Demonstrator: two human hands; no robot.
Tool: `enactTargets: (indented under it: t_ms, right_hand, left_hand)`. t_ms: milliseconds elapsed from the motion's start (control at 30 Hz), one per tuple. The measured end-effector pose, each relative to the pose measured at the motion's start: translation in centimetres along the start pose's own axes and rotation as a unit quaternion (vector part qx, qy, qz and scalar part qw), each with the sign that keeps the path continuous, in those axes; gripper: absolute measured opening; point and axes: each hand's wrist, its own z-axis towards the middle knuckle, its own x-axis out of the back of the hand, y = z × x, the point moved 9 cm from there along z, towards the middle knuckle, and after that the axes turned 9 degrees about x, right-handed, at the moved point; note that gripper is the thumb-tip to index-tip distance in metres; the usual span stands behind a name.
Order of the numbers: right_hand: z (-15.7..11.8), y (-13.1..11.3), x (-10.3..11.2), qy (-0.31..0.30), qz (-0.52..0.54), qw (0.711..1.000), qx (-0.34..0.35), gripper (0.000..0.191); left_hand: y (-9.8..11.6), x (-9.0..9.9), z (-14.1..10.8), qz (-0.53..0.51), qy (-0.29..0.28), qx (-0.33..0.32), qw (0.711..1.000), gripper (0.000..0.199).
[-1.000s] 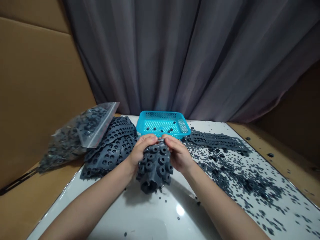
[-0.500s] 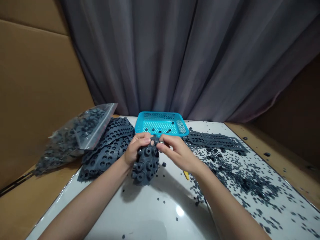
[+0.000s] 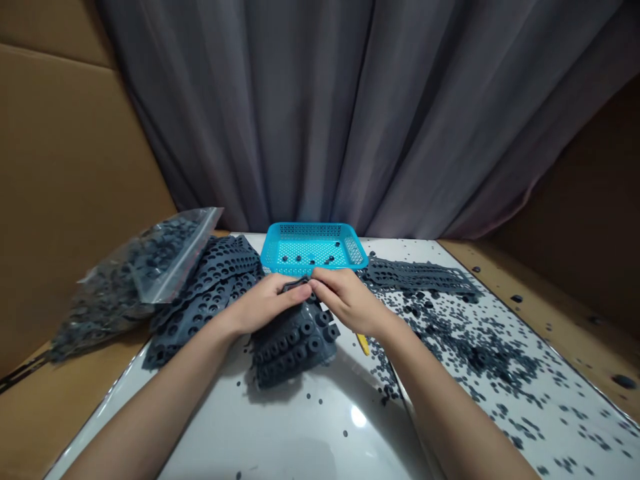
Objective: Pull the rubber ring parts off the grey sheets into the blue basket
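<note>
A dark grey rubber sheet with rows of round, holed knobs (image 3: 293, 347) hangs bent over the white table, just in front of the blue basket. My left hand (image 3: 265, 300) grips its upper edge, thumb pointing right. Close against it, my right hand (image 3: 345, 297) pinches the sheet's upper right edge, the fingertips of both hands nearly touching. A small metallic bit shows below my right fingers, too small to make out. Under my right hand a yellow-handled tool (image 3: 363, 344) lies on the table.
A blue basket (image 3: 364, 257) holds several small dark pieces. At left are a plastic bag of grey parts (image 3: 135, 273) and stacked perforated sheets (image 3: 200, 303). Flat strips (image 3: 420, 277) and many scattered dark bits (image 3: 475, 357) lie at right. A grey curtain (image 3: 300, 113) hangs behind.
The knobbed sheet has turned and spread wider, its knobs now in straight rows. My left hand has flattened over its top edge. The whole view has shifted slightly.
</note>
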Motion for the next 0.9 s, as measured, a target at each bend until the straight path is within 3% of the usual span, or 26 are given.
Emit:
enactTargets:
  t_ms: [67, 133, 233, 333, 400, 433, 500, 567, 633, 733, 900]
  right_hand:
    - [-0.1, 0.2, -0.2, -0.002, 0.061, 0.998, -0.016, 0.032]
    - [-0.2, 0.8, -0.6, 0.02, 0.191, 0.98, -0.045, 0.033]
    - [-0.2, 2.3, -0.9, 0.116, 0.408, 0.901, -0.089, 0.034]
    - [-0.3, 3.9, -0.1, 0.23, 0.522, 0.817, -0.088, 0.037]
    - [-0.4, 4.5, 0.8, 0.265, 0.537, 0.798, -0.064, 0.037]
    - [-0.4, 4.5, 1.3, 0.266, 0.519, 0.811, -0.052, 0.036]
    - [-0.4, 4.1, 2.2, 0.24, 0.426, 0.872, -0.031, 0.033]
    - [-0.5, 3.4, 2.8, 0.194, 0.28, 0.94, -0.025, 0.032]
    - [-0.5, 2.4, 2.9, 0.136, 0.138, 0.981, -0.025, 0.031]
    - [-0.4, 0.7, 2.3, 0.051, 0.005, 0.999, -0.015, 0.027]
    - [-0.2, -0.5, 1.3, -0.02, -0.081, 0.996, -0.015, 0.025]
  left_hand:
    - [0.2, -0.2, -0.1, -0.003, 0.036, 0.011, 0.999, 0.038]
    - [0.0, -0.7, 0.0, -0.075, 0.055, 0.013, 0.996, 0.038]
    - [-0.7, -1.0, 0.3, -0.242, 0.069, 0.004, 0.968, 0.031]
    - [-1.9, -0.3, 0.5, -0.367, 0.114, 0.011, 0.923, 0.032]
    - [-2.6, 0.1, 0.7, -0.391, 0.126, 0.021, 0.912, 0.033]
    - [-2.6, 0.2, 0.7, -0.378, 0.122, 0.017, 0.917, 0.033]
    - [-2.0, 0.3, 0.9, -0.307, 0.099, -0.013, 0.946, 0.032]
    - [-0.9, 0.3, 0.7, -0.21, 0.077, -0.07, 0.972, 0.033]
    - [0.1, 0.1, 0.4, -0.113, 0.06, -0.118, 0.985, 0.034]
    - [1.2, 0.0, 0.0, -0.015, 0.054, -0.158, 0.986, 0.032]
    - [2.1, 0.1, -0.4, 0.043, 0.075, -0.194, 0.977, 0.028]
